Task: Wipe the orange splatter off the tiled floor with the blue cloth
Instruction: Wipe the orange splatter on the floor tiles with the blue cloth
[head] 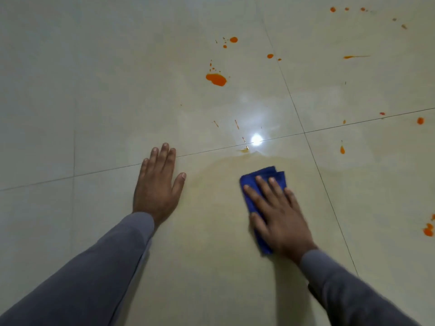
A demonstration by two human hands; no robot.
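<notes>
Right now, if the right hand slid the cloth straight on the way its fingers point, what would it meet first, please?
Probably the thin orange streak by the grout line, just beyond the blue cloth under the right hand.

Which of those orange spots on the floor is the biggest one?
The blob straight ahead, beyond the bright light reflection. It is a broad puddle; the others are small dots and thin streaks.

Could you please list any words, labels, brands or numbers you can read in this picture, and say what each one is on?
None: no readable text shows anywhere.
The blue cloth under the right hand shows no label or tag.
The tiled floor bears only orange splatter and a light glare.
The left hand and grey sleeves carry no print.
</notes>
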